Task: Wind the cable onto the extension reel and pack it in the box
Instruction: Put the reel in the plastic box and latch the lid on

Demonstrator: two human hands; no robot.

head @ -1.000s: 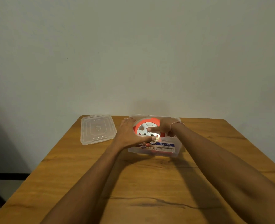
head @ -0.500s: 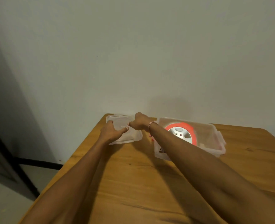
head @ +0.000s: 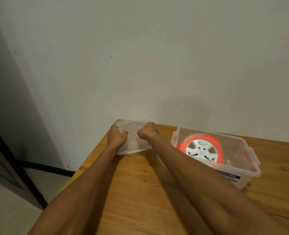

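**Clear lid gripped by both hands; reel sits in box**

Clear plastic lid lies at the far left corner of the wooden bench, close to the wall. Left hand is curled over the lid's left edge, fingers closed on the rim. Right hand is curled over the lid's right side, also closed on it; a thin bracelet circles that wrist. Lid's near edge appears to rest on the bench; whether the far edge is raised cannot be told.

Transparent box stands to the right of the lid, well apart from it, near the far edge of the bench. It is open on top, with a blue label reading "MULTI-BOX" on its near wall. Extension reel lies flat inside the box, orange rim around a white face with sockets facing up. Cable itself is not distinguishable separately from the reel. Right forearm crosses in front of the box's left end.
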